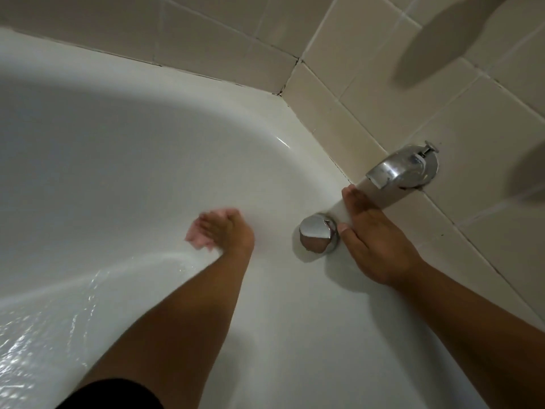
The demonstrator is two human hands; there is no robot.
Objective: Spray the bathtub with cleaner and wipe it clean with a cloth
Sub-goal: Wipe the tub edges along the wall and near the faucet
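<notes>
The white bathtub (118, 149) fills most of the head view. My left hand (227, 231) grips a pink cloth (196, 236) and presses it against the tub's inner wall, blurred by motion. My right hand (374, 240) lies flat with straight fingers on the tub wall under the chrome spout (398, 169), its thumb beside the round chrome overflow knob (318, 233). A stream of water (346, 202) runs from the spout past my right fingers. No spray bottle is in view.
Beige wall tiles (368, 78) meet the tub rim along a dark grout line and form a corner at the back. Wet, glistening water covers the tub bottom (26, 349) at lower left. A black sleeve edge (112, 394) shows at the bottom.
</notes>
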